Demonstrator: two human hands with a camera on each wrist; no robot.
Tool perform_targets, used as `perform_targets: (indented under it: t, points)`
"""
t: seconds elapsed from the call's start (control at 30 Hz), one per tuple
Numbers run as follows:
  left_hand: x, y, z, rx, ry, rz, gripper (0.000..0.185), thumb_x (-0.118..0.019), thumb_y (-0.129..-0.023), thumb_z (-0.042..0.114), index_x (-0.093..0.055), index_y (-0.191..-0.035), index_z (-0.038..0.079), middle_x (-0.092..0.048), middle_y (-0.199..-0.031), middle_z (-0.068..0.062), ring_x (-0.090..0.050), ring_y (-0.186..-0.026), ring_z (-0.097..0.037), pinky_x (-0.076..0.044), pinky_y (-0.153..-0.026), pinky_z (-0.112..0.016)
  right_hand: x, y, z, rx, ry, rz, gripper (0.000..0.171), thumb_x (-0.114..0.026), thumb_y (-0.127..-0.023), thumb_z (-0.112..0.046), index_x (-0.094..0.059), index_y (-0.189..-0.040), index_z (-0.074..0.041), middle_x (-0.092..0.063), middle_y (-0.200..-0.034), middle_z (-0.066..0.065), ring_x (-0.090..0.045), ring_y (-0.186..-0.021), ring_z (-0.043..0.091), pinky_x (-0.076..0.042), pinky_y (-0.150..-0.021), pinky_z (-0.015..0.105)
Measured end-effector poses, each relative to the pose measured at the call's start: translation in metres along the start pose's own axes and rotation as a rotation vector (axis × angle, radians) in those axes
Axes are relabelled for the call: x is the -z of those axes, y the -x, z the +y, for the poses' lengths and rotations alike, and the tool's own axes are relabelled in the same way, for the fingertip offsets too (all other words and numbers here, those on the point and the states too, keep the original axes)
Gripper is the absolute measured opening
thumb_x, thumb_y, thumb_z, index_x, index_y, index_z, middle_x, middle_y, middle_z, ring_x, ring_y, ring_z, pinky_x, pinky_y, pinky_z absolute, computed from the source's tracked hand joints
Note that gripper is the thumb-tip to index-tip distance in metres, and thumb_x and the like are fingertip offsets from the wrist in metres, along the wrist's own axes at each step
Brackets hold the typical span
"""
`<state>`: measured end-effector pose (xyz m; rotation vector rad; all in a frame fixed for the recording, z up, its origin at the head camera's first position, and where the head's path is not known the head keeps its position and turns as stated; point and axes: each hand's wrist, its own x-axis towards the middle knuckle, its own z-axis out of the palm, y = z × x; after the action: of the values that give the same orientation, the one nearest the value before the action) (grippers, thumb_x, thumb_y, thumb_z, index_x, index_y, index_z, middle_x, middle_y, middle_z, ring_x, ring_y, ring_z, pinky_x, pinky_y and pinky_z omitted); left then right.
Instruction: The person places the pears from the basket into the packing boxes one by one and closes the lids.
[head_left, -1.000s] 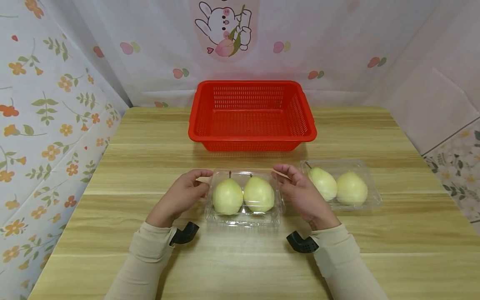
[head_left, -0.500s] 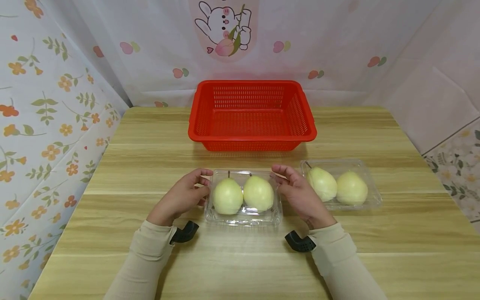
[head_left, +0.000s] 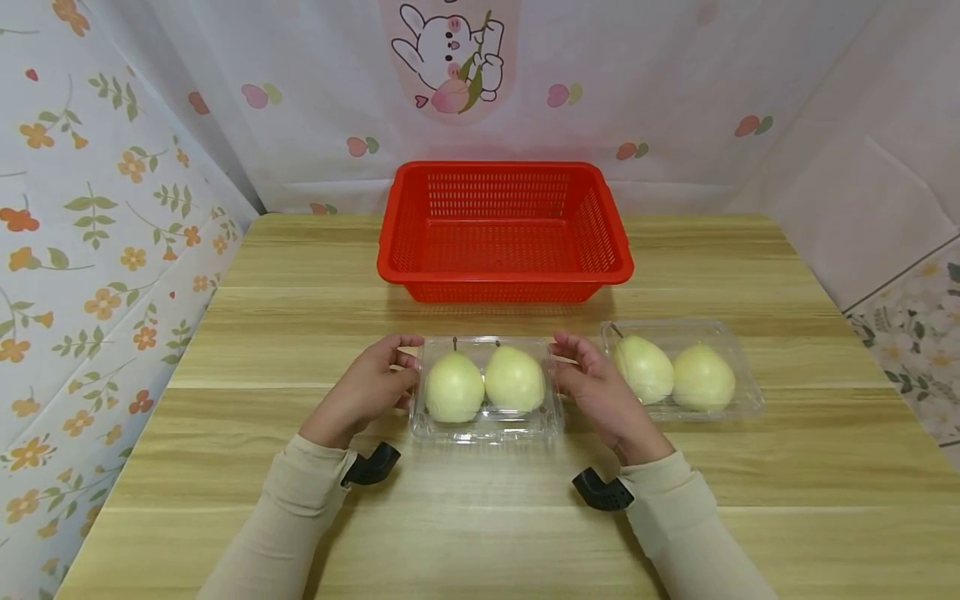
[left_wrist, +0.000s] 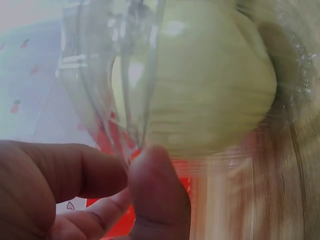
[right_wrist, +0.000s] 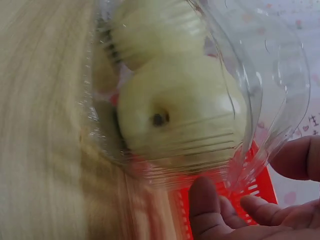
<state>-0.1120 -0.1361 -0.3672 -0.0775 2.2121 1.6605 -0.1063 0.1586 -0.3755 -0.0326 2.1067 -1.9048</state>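
Note:
A clear plastic box (head_left: pixel 486 425) with two pale green pears (head_left: pixel 453 388) inside sits on the wooden table (head_left: pixel 480 517) in front of me. My left hand (head_left: pixel 369 385) is at its left end, and the thumb (left_wrist: pixel 156 192) and curled fingers pinch the box's edge (left_wrist: pixel 125 75). At the right end is my right hand (head_left: pixel 600 390), whose curled fingers and thumb (right_wrist: pixel 207 207) close on the box's rim (right_wrist: pixel 250 150). Through the plastic, each wrist view shows a pear (right_wrist: pixel 180 112) close up.
A second clear box (head_left: pixel 738 400) holding two pears (head_left: pixel 703 377) lies just right of my right hand. A red slotted basket (head_left: pixel 504 279) stands behind both boxes at the table's middle back. Patterned cloth walls close in the left, back and right sides.
Both hands have closed in from beside the box onto its ends. The box and its pears have shifted slightly away from me.

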Motion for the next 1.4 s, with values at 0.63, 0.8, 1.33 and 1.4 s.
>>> perform_targets:
  t: [0.63,0.8,1.33,1.4]
  points:
    - [0.002,-0.019,0.001,-0.037,0.012,0.09,0.048,-0.048,-0.092,-0.004,-0.045,-0.14,0.0,-0.051,-0.104,-0.015,-0.052,-0.068,-0.018,-0.052,-0.058,-0.028,-0.001,0.003,0.001,-0.091,0.045,-0.046,0.056,-0.045,-0.09,0.002,-0.032,-0.144,0.006,-0.047,-0.105,0.012,-0.051,-0.074,0.018,-0.047,-0.058,0.027]
    - [0.002,-0.025,0.002,-0.045,0.013,0.097,0.048,-0.046,-0.094,-0.004,-0.043,-0.141,-0.001,-0.049,-0.106,-0.016,-0.052,-0.072,-0.018,-0.052,-0.058,-0.025,0.0,0.005,0.001,-0.102,0.043,-0.088,0.062,-0.046,-0.088,0.003,-0.028,-0.147,0.004,-0.047,-0.105,0.013,-0.054,-0.074,0.02,-0.05,-0.058,0.028]
    - [0.004,-0.023,0.001,-0.07,0.055,0.089,0.049,-0.047,-0.093,0.001,-0.043,-0.142,-0.003,-0.05,-0.118,-0.019,-0.056,-0.083,-0.022,-0.056,-0.07,-0.031,0.002,0.001,0.006,-0.115,0.068,-0.108,0.071,-0.05,-0.092,0.0,-0.016,-0.154,-0.003,-0.053,-0.079,0.007,-0.055,-0.064,0.017,-0.049,-0.057,0.027]
    - [0.007,-0.018,0.001,-0.06,0.04,0.059,0.052,-0.048,-0.093,0.003,-0.04,-0.144,-0.003,-0.049,-0.122,-0.021,-0.057,-0.088,-0.025,-0.057,-0.074,-0.035,0.001,-0.001,0.006,-0.113,0.076,-0.097,0.07,-0.051,-0.092,0.0,-0.018,-0.154,-0.003,-0.054,-0.078,0.007,-0.055,-0.064,0.017,-0.049,-0.058,0.027]
